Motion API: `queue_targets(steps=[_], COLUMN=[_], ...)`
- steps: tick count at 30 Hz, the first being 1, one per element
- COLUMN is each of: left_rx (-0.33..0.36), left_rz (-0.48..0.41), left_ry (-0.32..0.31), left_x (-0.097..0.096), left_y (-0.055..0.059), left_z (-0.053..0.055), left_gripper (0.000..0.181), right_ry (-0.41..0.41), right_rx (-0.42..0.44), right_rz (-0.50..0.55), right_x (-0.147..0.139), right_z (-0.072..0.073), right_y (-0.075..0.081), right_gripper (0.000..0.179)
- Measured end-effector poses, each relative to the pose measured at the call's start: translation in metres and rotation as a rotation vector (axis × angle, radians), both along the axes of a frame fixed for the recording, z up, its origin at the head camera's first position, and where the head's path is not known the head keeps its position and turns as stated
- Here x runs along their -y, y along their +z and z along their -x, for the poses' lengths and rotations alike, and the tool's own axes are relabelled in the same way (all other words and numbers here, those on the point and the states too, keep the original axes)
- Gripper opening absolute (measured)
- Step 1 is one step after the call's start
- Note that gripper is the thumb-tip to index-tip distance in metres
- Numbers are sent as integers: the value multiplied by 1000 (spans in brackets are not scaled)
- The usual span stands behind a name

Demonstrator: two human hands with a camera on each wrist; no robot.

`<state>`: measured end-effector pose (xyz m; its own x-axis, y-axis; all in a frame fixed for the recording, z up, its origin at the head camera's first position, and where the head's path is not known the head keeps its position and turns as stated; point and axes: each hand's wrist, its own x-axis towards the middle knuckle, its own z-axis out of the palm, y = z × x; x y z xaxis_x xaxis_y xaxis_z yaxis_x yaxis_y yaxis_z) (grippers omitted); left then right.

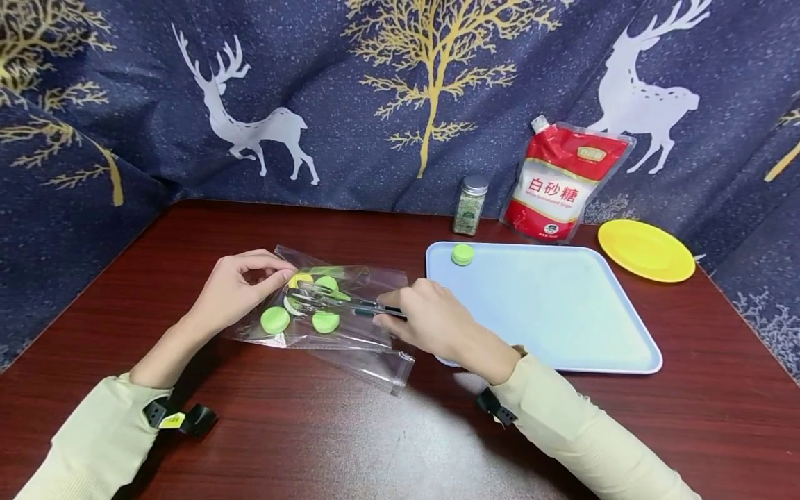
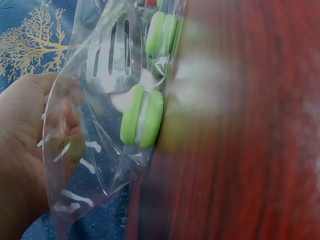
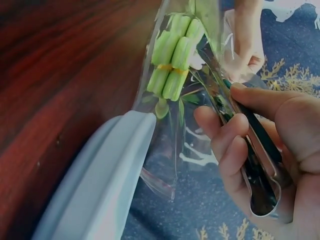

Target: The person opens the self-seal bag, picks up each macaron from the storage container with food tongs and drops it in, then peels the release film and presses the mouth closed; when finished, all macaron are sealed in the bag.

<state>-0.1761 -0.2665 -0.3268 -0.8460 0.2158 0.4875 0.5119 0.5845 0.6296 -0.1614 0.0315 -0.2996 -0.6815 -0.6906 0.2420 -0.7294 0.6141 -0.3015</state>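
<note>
My left hand (image 1: 234, 288) pinches the upper left edge of a clear plastic bag (image 1: 369, 337) lying on the table. Several green macarons (image 1: 275, 320) are inside it, along with a yellow round piece (image 1: 301, 280) close to the left fingertips. My right hand (image 1: 431, 316) grips metal tongs (image 3: 263, 202) with the fingers wrapped about both arms. The slotted end of the tongs (image 2: 115, 55) reaches among the macarons and shows through the plastic in the left wrist view. On its edge in that view stands a green macaron (image 2: 142, 117) with a white filling.
Right of the bag lies a pale blue tray (image 1: 550, 312) with one green macaron (image 1: 462, 255) at its back left corner. Behind it stand a spice jar (image 1: 470, 206) and a red sugar pouch (image 1: 562, 180). A yellow plate (image 1: 646, 251) sits at the right.
</note>
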Motion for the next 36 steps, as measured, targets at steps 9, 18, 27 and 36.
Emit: queue_targets(steps=[9, 18, 27, 36], left_rx=[-8, -6, -6, -15], left_rz=[-11, -9, -6, -5], left_ry=[-17, -14, -7, -5], left_x=[2, 1, 2, 2], left_y=[-2, -2, -3, -3], left_z=[1, 1, 1, 2], left_gripper=[5, 6, 5, 5], right_ry=[82, 12, -32, 49], right_rx=[93, 62, 38, -192], right_rz=[141, 53, 36, -81], right_x=[-5, -11, -14, -12], right_z=[11, 6, 1, 6], right_y=[-4, 10, 12, 5], right_gripper=[25, 30, 36, 31])
